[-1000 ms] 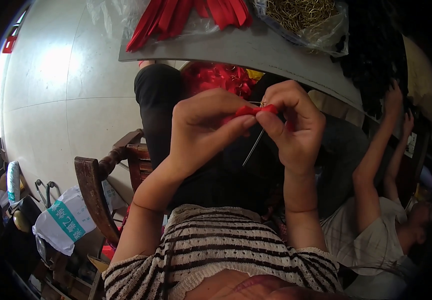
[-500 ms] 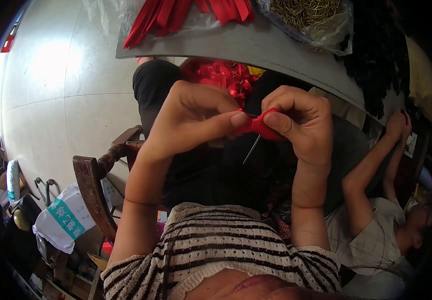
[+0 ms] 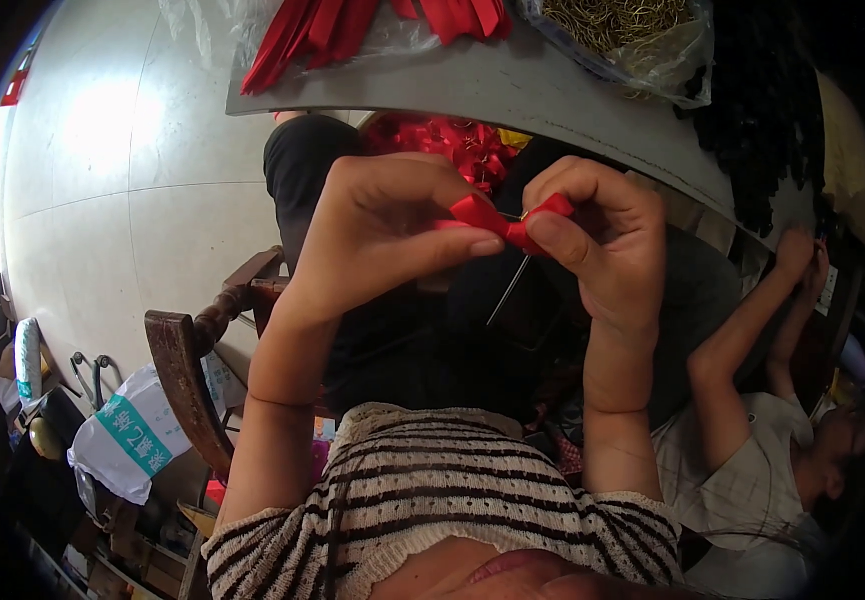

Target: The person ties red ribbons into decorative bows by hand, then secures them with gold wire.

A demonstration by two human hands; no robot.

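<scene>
The bow (image 3: 516,233), red and ribbon-like, is up between the two hands, above the lap and just short of the table's near edge. It looks very light and soft, with a slight sheen, so it would probably slip between dry fingertips and crease if squeezed hard. The pinched middle seems the firmest place to take hold; the loops would likely flatten or pull out of shape.

The right hand (image 3: 608,235) is closed on the bow's right side, thumb pressed over it near the middle. The left hand (image 3: 368,225) is curled round the left side, thumb along the lower edge, with red ribbon between thumb and fingers (how firmly it pinches, I cannot tell). A bit of gold shows by the middle, and a thin rod (image 3: 509,290) slants down beneath the bow; it looks stiff, though its lower end is lost against the dark clothing.

Beyond the hands, a heap of red bows (image 3: 443,135) lies below the edge of the grey table (image 3: 563,100). On the table are red strips (image 3: 328,30) and a clear bag (image 3: 691,78) of gold ties (image 3: 618,25). To the right, a co-worker's hands (image 3: 801,252) are near black material (image 3: 753,150).
</scene>
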